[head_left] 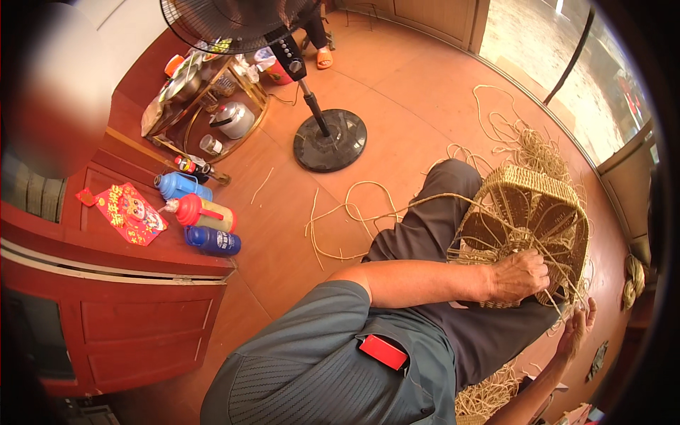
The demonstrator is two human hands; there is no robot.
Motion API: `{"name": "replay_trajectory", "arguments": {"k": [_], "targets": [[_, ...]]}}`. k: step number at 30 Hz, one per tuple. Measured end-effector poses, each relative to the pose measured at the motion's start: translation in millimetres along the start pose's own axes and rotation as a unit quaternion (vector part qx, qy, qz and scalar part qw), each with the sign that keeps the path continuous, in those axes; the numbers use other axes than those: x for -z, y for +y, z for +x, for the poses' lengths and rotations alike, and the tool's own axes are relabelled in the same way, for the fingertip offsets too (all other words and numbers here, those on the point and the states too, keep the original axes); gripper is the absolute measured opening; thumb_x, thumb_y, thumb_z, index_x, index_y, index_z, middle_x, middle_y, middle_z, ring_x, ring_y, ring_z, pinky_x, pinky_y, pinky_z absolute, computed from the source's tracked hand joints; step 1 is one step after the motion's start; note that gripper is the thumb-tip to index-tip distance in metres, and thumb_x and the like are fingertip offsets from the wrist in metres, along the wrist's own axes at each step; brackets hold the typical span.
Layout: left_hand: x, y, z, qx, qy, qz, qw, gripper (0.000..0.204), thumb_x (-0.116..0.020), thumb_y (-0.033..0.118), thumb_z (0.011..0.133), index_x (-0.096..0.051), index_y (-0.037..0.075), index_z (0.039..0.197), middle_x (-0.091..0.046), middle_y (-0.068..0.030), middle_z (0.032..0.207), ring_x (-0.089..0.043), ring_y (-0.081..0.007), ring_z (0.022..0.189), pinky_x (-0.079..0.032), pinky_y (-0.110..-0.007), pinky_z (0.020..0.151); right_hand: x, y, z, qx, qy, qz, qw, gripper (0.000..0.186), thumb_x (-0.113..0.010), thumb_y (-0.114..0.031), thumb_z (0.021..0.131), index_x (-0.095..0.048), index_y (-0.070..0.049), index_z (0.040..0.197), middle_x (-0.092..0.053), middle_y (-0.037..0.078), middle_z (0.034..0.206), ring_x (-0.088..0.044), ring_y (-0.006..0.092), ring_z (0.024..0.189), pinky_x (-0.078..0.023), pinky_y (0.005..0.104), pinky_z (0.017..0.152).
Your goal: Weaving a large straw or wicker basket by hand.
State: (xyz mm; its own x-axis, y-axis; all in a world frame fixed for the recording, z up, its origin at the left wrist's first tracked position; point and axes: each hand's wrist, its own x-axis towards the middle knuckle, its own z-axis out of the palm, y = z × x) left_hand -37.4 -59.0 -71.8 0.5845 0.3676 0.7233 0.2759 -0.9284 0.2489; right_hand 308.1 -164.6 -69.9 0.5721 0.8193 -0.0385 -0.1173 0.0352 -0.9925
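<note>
A woven straw basket (535, 183) rests tilted on my lap, with a petal-like pattern of cords across its inside. My left hand (520, 276) is closed at the basket's near side, its fingers gripping straw cord close to where several strands gather. Below the basket's right corner, my right hand (577, 329) has its fingers bent together around a strand of straw cord (557, 301); the fingertips show only in part. One long strand (425, 202) runs from the basket over my left knee to loops on the floor.
A standing fan (330, 140) is ahead on the tiled floor. To the left, a red cabinet (142, 283) bears several thermos flasks (205, 214). A low shelf (255, 99) holds a kettle (234, 120). Loose straw cord (542, 152) lies beyond the basket; another person's sandalled foot (324, 58) is behind the fan.
</note>
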Motion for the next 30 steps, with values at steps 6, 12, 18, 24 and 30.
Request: {"name": "replay_trajectory", "arguments": {"k": [6, 12, 18, 24, 30], "targets": [[7, -2, -1, -0.011, 0.023, -0.02, 0.999, 0.008, -0.065, 0.017, 0.089, -0.063, 0.01, 0.084, -0.062, -0.0067, 0.084, -0.065, -0.0258, 0.086, -0.051, -0.04, 0.082, 43, -3, 36, 0.088, -0.018, -0.171, 0.981, 0.036, -0.075, -0.016, 0.109, -0.065, -0.008, 0.142, -0.044, -0.01, 0.076, -0.032, -0.0012, 0.055, -0.025, 0.02, 0.046], [0, -6, -4, -0.003, 0.022, 0.008, 1.0, 0.009, -0.065, 0.018, 0.088, -0.062, 0.01, 0.084, -0.063, -0.007, 0.085, -0.066, -0.0257, 0.087, -0.052, -0.04, 0.083, 149, 9, 100, -0.03, 0.074, 0.275, 0.958, 0.016, -0.055, -0.012, 0.119, -0.064, 0.0, 0.116, -0.032, -0.002, 0.071, -0.032, 0.0083, 0.055, -0.033, 0.0226, 0.05], [-9, 7, 10, -0.029, 0.072, -0.047, 0.996, 0.013, -0.065, 0.019, 0.089, -0.06, 0.011, 0.08, -0.063, -0.0067, 0.085, -0.066, -0.0253, 0.088, -0.052, -0.04, 0.081, 405, -23, 45, 0.021, 0.239, 0.231, 0.943, 0.021, -0.051, -0.01, 0.118, -0.066, 0.001, 0.129, -0.032, -0.002, 0.068, -0.031, 0.0097, 0.052, -0.029, 0.0242, 0.047], [-6, -7, -8, -0.034, 0.021, 0.04, 0.998, 0.01, -0.068, 0.019, 0.083, -0.062, 0.012, 0.08, -0.063, -0.0062, 0.082, -0.068, -0.0255, 0.084, -0.056, -0.04, 0.077, 323, 96, 44, -0.094, 0.306, 0.227, 0.92, 0.022, -0.056, -0.011, 0.113, -0.07, -0.003, 0.129, -0.042, -0.002, 0.073, -0.038, 0.01, 0.055, -0.037, 0.0264, 0.048], [47, -13, -10, -0.012, -0.049, -0.017, 0.999, 0.016, -0.073, 0.024, 0.1, -0.066, 0.012, 0.091, -0.062, -0.0055, 0.085, -0.065, -0.0239, 0.086, -0.053, -0.04, 0.083, 218, 22, -13, 0.027, 0.113, -0.349, 0.93, 0.061, -0.091, -0.014, 0.093, -0.063, -0.008, 0.147, -0.067, 0.001, 0.105, -0.064, 0.0155, 0.092, -0.055, 0.0298, 0.084]]}}
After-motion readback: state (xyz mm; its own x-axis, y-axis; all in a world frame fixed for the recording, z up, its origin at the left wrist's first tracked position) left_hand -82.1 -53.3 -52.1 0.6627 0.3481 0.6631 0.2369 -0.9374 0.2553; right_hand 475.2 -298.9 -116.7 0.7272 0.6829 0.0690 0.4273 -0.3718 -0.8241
